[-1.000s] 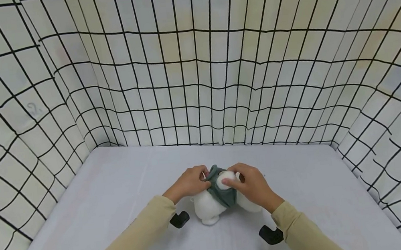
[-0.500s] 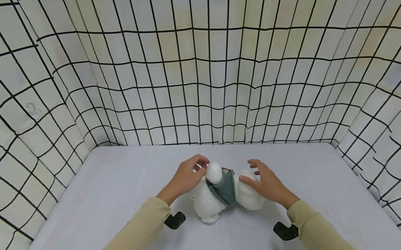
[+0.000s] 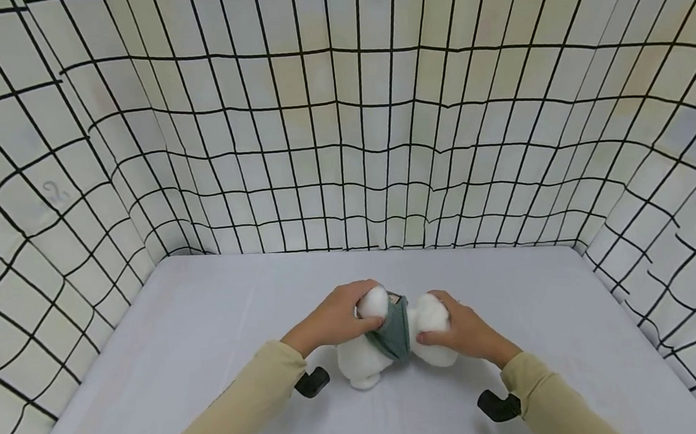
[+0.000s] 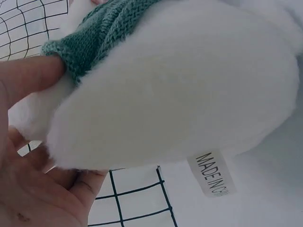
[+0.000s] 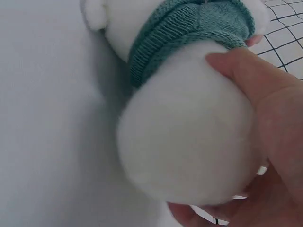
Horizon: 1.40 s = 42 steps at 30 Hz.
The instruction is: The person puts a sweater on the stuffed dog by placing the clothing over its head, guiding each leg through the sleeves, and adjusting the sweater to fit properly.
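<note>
A white plush toy (image 3: 357, 361) wearing a green knitted sweater (image 3: 393, 336) lies on the white table. My left hand (image 3: 337, 317) holds the rounded white limb that pokes out of the sweater, its thumb against the knit edge in the left wrist view. With my right hand (image 3: 464, 329) I grip the toy's rounded white end on the right; in the right wrist view the thumb lies on top and fingers curl underneath. A fabric label (image 4: 210, 172) printed "MADE IN" hangs from the plush. The toy's face cannot be seen.
Black wire mesh (image 3: 341, 144) over white panels walls the table (image 3: 235, 291) at the back and both sides. A black wrist-worn device (image 3: 311, 382) sits under the left forearm, and another black device (image 3: 498, 406) under the right.
Both hands were at the sweater, then drew apart, the right one moving rightward. Now the left holds the white limb and the right grips the toy's right end. The toy's white limb stands free of the sweater.
</note>
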Tool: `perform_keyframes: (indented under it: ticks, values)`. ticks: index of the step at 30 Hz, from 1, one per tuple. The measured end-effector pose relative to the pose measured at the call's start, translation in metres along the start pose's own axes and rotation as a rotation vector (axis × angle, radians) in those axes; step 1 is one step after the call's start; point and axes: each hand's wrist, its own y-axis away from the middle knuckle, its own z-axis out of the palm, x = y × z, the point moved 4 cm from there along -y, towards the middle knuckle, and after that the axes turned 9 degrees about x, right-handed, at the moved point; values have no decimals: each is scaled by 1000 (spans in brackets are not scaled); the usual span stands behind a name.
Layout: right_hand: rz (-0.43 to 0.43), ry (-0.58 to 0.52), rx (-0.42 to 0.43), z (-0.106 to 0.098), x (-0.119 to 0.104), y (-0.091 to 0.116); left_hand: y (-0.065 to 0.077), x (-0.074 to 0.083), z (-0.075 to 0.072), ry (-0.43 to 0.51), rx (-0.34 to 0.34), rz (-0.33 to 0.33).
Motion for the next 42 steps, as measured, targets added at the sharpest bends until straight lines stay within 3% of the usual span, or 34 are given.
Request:
perform_keyframes:
  ticks: [3,7,10,16,20,23,26,32,34,37,40,42]
  values:
    - [-63,0,118,-5,-4,-2,-2,5,-3,-33,78,54]
    - [-216,23,281,-12,-13,-3,-4,7,-4,-44,169,88]
    - [-259,42,304,-12,-15,-2,-4,6,-1,-88,167,98]
    - [-81,-55,42,-2,-6,2,0,6,11,-170,23,109]
    - [39,-96,-22,1,5,5,1,7,15,-169,7,108]
    - [95,-148,-41,3,12,6,2,6,16,-172,65,141]
    - [87,-152,-36,5,13,7,4,6,15,-164,148,202]
    - [20,24,220,-2,-1,7,4,10,7,-180,379,334]
    - [54,-36,209,-1,-4,7,3,11,4,-172,436,364]
    - [149,-244,95,5,-4,5,4,14,1,-139,488,405]
    - [230,-437,30,8,-4,5,4,19,-3,-108,505,432]
    - [233,-489,52,6,-5,4,4,20,-4,-91,499,428]
